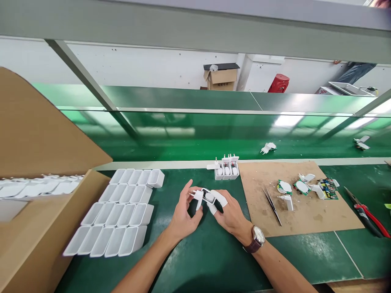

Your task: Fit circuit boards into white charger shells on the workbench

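Observation:
Near the table's middle, my left hand (185,215) pinches a small white plug piece (198,197) with metal pins between thumb and fingers. My right hand (231,211), with white coverings on its fingertips and a watch on the wrist, grips a white housing (209,197) with a dark edge. The two parts are close together, and the fingers hide some of where they meet. Just beyond the hands stand several white housings (226,171) with plug pieces resting on or above them.
Rows of white open cases (116,214) and a cardboard box (45,228) lie left. On the right, a brown sheet (256,203) bears tweezers (271,206) and circuit boards (284,187); red-handled pliers (366,213) lie beyond. Further parts (269,147) sit behind the white ledge.

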### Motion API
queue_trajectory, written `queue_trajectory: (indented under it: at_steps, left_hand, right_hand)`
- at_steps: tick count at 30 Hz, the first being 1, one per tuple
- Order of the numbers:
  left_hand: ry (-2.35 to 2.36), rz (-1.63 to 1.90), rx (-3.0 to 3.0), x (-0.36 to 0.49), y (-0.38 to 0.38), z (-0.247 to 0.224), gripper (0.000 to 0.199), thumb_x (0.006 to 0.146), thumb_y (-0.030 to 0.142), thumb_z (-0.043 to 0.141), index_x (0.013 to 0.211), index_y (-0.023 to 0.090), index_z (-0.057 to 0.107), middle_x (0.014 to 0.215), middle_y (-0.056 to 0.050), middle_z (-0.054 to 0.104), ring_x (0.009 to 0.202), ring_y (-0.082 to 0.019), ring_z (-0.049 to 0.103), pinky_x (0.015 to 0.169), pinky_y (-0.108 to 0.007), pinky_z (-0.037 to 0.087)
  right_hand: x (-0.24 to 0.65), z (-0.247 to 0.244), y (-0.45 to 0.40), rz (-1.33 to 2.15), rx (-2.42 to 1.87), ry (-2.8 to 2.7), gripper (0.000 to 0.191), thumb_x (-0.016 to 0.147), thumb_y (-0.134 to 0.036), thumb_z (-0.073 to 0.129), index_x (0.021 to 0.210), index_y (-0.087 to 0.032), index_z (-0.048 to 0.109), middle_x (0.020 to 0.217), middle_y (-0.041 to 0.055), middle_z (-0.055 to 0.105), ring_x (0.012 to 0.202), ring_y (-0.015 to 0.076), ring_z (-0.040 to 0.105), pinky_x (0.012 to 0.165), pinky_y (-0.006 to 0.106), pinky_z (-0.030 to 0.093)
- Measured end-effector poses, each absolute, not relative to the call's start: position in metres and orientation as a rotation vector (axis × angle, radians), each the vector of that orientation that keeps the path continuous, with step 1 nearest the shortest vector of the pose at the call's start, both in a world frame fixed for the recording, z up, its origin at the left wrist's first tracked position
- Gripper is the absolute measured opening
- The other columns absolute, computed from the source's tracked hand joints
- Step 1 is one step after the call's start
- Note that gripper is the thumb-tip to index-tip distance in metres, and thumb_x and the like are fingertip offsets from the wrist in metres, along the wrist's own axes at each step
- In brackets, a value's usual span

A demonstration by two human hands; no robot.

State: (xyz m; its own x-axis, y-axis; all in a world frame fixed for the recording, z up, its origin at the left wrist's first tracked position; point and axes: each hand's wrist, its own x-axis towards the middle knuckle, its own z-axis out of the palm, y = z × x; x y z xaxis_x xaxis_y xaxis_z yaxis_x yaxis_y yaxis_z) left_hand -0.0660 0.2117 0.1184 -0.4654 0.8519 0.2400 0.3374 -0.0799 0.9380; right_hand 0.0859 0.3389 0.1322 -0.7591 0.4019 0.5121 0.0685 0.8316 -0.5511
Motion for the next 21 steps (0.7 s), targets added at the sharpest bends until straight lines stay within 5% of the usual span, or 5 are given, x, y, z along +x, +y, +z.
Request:
queue_trajectory:
  at_steps: [5, 9, 15, 21]
  left_hand:
    - [2.049, 1.384, 1.219, -0.064, 0.222, 0.105, 0.101, 0.08, 0.041, 0.077, 0.161, 0.024, 0.019, 0.13, -0.013, 0.062, 0.103, -0.025, 0.063, 0.097, -0.045, 0.054]
    - [2.116, 1.388, 1.138, -0.071, 0.238, 0.107, 0.093, 0.081, 0.045, 0.074, 0.158, 0.022, 0.027, 0.127, -0.012, 0.066, 0.099, -0.024, 0.066, 0.096, -0.045, 0.054]
    - [2.01, 1.584, 0.844, -0.085, 0.279, 0.109, 0.084, 0.075, 0.039, 0.081, 0.147, 0.02, 0.043, 0.135, -0.016, 0.064, 0.1, -0.024, 0.07, 0.096, -0.045, 0.057]
    - [1.969, 1.664, 0.822, -0.067, 0.31, 0.095, 0.061, 0.08, 0.04, 0.077, 0.131, 0.015, 0.056, 0.132, -0.018, 0.065, 0.116, -0.029, 0.069, 0.104, -0.046, 0.055]
  right_hand:
    - [0.081, 0.129, 0.332, 0.966, -0.611, -2.292, 0.043, 0.097, -0.026, 0.061, 0.138, -0.023, 0.05, 0.117, 0.0106, 0.066, 0.101, 0.0241, 0.07, 0.086, 0.041, 0.064]
    - [0.088, 0.149, 0.352, 1.024, -0.698, -2.205, 0.035, 0.097, -0.032, 0.06, 0.131, -0.022, 0.054, 0.12, 0.0096, 0.066, 0.106, 0.0229, 0.068, 0.093, 0.04, 0.061]
    - [0.108, 0.159, 0.422, 0.858, -1.054, -2.215, 0.042, 0.082, -0.013, 0.061, 0.124, -0.014, 0.058, 0.131, 0.0186, 0.062, 0.125, 0.0326, 0.058, 0.11, 0.051, 0.047]
    - [0.092, 0.137, 0.439, 1.043, -1.021, -2.231, 0.031, 0.077, -0.006, 0.059, 0.106, -0.017, 0.065, 0.099, 0.0078, 0.074, 0.091, 0.0221, 0.072, 0.08, 0.031, 0.06]
